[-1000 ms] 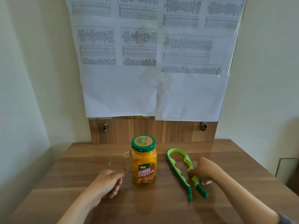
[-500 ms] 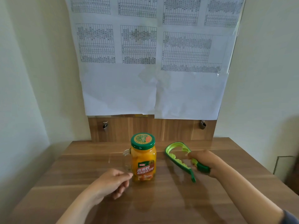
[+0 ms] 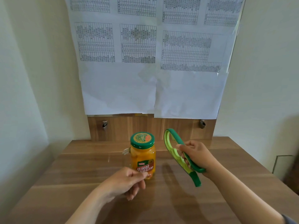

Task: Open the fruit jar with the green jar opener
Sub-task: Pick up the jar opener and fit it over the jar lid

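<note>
The fruit jar (image 3: pixel 143 156) stands upright near the middle of the wooden table (image 3: pixel 80 183). It holds orange fruit, carries a red label, and its green lid (image 3: pixel 142 139) is on. A small glass handle sticks out on its left side. My right hand (image 3: pixel 196 156) grips the green jar opener (image 3: pixel 175 142) by its handles and holds it lifted off the table, right of the jar, its looped end pointing up and back. My left hand (image 3: pixel 124 183) hovers just in front of the jar's base, fingers loosely curled, holding nothing.
A wooden back panel (image 3: pixel 145 128) with two metal fittings rises behind the table. Large white printed sheets (image 3: pixel 145 78) hang on the wall above it. Walls close in on the left and right; the table's right edge drops off near a dark object on the floor.
My right hand has picked the jar opener up off the table and tilted its loop upward. My left hand has edged toward the jar's base.
</note>
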`<state>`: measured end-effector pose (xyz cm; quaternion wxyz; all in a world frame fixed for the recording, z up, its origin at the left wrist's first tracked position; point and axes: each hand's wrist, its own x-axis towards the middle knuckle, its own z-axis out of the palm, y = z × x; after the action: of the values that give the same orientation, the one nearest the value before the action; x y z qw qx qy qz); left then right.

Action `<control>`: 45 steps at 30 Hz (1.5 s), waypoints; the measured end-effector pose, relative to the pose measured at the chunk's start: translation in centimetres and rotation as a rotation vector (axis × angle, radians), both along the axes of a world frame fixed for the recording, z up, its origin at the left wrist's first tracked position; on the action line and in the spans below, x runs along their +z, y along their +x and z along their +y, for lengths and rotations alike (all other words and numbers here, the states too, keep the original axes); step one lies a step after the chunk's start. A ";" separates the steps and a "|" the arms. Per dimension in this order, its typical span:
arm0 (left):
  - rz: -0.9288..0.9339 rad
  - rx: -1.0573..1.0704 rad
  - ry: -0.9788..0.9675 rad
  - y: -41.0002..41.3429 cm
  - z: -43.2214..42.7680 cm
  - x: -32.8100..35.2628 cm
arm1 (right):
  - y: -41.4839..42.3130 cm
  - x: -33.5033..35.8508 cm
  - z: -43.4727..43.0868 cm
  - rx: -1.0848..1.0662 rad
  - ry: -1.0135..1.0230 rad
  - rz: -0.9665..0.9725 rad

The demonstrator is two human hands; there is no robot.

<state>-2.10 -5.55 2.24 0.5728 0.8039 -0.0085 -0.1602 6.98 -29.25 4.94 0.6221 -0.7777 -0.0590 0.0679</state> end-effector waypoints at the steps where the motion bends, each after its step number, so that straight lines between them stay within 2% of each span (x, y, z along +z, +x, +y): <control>1: -0.016 -0.014 -0.009 0.0 -0.4 0.2 | -0.4 0.2 0.3 -0.016 -0.008 -0.030; 4: -0.105 -0.033 -0.046 0.2 -2.0 1.0 | -1.4 0.8 1.2 -0.056 -0.029 -0.143; 10: -0.281 -0.009 -0.163 1.0 -5.0 2.8 | -3.7 1.6 2.4 -0.074 -0.221 -0.479; 15: -0.309 0.010 -0.286 1.5 -6.7 4.0 | -5.5 2.0 3.3 -0.078 -0.375 -0.739; 23: -0.425 0.135 -0.239 1.8 -7.2 4.2 | -6.6 2.3 4.0 -0.060 -0.444 -0.934; 28: -0.449 0.129 -0.210 1.5 -6.7 4.0 | -6.7 2.5 4.1 -0.036 -0.452 -0.996; 35: -0.490 0.138 -0.249 1.3 -6.1 3.8 | -6.4 3.1 3.7 0.036 -0.376 -0.957; 37: -0.492 0.132 -0.270 1.2 -5.9 3.8 | -5.7 3.2 3.6 -0.024 -0.306 -0.914; 39: -0.510 0.118 -0.281 1.2 -5.7 3.7 | -4.8 3.2 3.4 -0.116 -0.329 -0.847; 42: -0.538 0.109 -0.291 1.1 -5.3 3.3 | -3.3 3.4 3.4 -0.089 -0.461 -0.578; 45: -0.516 0.121 -0.349 0.9 -4.9 2.9 | -2.3 3.8 3.6 0.068 -0.345 -0.255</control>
<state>-1.23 -10.45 5.09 0.6896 0.7065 -0.1330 0.0872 4.70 -25.65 8.77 0.4647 -0.8725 -0.1511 -0.0010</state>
